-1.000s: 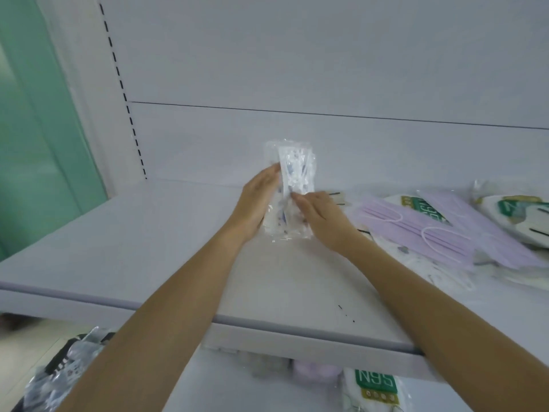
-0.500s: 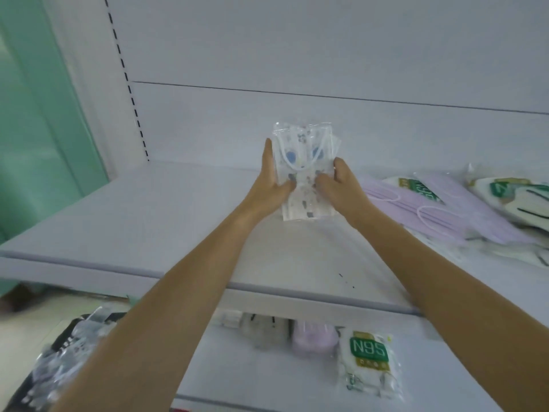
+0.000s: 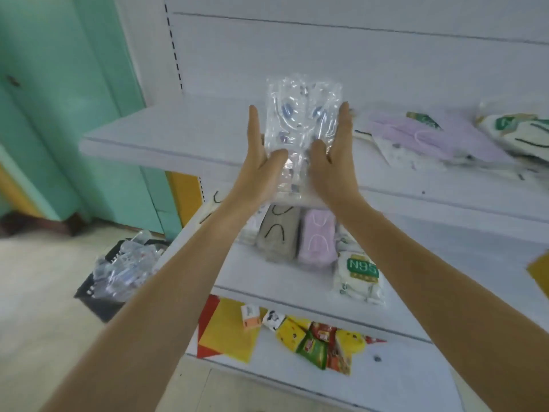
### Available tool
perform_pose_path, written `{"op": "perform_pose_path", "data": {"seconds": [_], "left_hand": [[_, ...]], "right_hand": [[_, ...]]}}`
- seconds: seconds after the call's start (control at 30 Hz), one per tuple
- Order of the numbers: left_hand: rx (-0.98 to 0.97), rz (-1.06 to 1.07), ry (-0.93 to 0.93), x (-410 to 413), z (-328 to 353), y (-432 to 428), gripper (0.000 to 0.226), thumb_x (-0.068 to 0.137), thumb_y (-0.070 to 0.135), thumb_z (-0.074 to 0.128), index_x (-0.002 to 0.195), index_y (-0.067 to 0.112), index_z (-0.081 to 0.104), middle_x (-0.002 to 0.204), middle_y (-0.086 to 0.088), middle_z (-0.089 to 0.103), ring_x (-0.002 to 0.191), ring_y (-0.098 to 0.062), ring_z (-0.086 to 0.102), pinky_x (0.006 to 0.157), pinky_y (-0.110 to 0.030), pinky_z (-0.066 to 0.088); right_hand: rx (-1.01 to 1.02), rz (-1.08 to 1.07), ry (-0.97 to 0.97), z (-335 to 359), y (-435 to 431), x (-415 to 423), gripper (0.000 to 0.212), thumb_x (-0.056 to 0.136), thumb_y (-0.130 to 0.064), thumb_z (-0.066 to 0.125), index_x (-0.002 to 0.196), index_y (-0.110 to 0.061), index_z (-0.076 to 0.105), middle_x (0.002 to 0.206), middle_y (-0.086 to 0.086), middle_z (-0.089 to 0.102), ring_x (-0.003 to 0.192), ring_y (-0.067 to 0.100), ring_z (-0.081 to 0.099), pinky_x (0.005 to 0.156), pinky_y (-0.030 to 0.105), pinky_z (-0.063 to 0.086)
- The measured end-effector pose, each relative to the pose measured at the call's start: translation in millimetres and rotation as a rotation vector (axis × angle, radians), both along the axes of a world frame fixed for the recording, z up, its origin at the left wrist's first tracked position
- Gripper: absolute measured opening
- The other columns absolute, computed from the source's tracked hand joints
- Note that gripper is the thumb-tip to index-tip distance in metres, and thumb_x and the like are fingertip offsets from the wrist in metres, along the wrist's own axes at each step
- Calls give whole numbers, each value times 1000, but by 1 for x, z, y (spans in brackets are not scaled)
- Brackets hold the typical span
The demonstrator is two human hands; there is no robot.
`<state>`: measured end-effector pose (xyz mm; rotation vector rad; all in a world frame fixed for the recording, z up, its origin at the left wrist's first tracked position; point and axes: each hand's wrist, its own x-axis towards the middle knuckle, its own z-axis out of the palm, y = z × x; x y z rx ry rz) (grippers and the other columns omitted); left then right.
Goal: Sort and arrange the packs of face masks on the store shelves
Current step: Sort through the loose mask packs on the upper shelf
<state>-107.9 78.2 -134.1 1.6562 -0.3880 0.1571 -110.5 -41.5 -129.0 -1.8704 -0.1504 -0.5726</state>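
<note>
- The person is holding a clear pack of patterned face masks point(image 3: 300, 120) upright in front of the upper shelf point(image 3: 178, 135), just above its front edge, not resting on it.
- The left hand point(image 3: 261, 162) is pressing flat against the pack's left edge, fingers straight and pointing up, thumb lying across the front.
- The right hand point(image 3: 332, 162) is doing the same on the right edge: fingers straight, thumb on the front of the wrapper.
- On the upper shelf to the right, loose lilac masks point(image 3: 430, 138) are lying in an untidy heap, with a white and green pack point(image 3: 517, 129) beside them near the picture's edge.
- On the middle shelf point(image 3: 445, 263), below the hands, a grey pack point(image 3: 279, 236) and a pink pack point(image 3: 318, 239) are lying side by side, touching; a white N95 pack point(image 3: 359, 275) is sitting just in front of them to the right.
- Colourful snack packets point(image 3: 320, 343) are lying scattered on the bottom shelf.
- A black basket point(image 3: 118, 269) with clear-wrapped packs is sitting on the floor to the left, near the green wall point(image 3: 59, 114).
</note>
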Motion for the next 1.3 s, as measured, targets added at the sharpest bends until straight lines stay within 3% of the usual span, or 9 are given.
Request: {"op": "perform_pose_path", "data": {"seconds": [0.07,0.13,0.23,0.37,0.53,0.77,0.97,1.1,1.3], "left_hand": [[-34,64,-18,-28,-20,18,80,92,-2,43,148,35,0,123,-7,43,84,-9,49,72,-12,42],[-48,112,-38,-49,-43,41,82,88,-8,48,141,43,11,106,2,45,72,0,50,69,-18,46],[26,169,-17,-65,-79,66,71,86,-9,53,136,36,33,135,7,44,110,-3,52,91,-24,49],[73,296,130,-64,-126,78,41,87,-7,55,123,13,53,134,1,49,118,-4,43,81,-1,38],[128,326,382,-34,-181,82,37,88,-1,57,124,7,54,133,-5,50,130,-18,41,98,-28,40],[277,-6,675,47,-216,86,48,94,3,47,138,21,42,144,-4,33,123,-20,42,77,-28,43],[304,-49,517,139,-238,92,47,92,2,51,136,15,46,138,-5,42,113,-11,47,70,-14,41],[392,-71,395,197,-260,99,50,90,7,56,138,16,44,145,-4,38,130,-15,40,96,-24,37],[784,-154,241,255,-291,100,49,86,8,62,133,8,50,143,-12,37,131,-27,40,96,-25,36]], "right_hand": [[-12,54,26,-17,14,-24,64,97,-5,35,149,-10,-2,156,0,7,142,12,11,109,8,9],[-28,123,68,-36,26,-46,64,98,-5,36,149,-8,-3,149,-3,14,139,7,17,106,4,14],[-57,191,196,-71,41,-60,67,97,-3,37,149,-9,-4,144,-3,24,111,-15,24,83,-11,18],[-59,195,400,-132,47,-66,77,92,-3,44,150,-28,1,89,-17,37,66,-7,39,59,10,41],[37,167,633,-186,53,-60,55,90,5,44,139,-18,40,122,-1,48,80,17,56,83,46,53],[86,-11,768,-238,55,21,40,90,1,44,123,-15,59,123,7,58,79,19,56,52,17,41],[201,-123,768,-260,64,127,46,87,6,37,124,-13,58,104,4,58,65,14,52,57,22,43],[198,-193,734,-276,74,192,49,87,7,35,127,-13,56,114,7,59,62,12,52,59,24,45],[17,-201,825,-293,90,235,45,93,2,37,135,-10,47,137,9,49,120,25,50,95,26,40]]}}
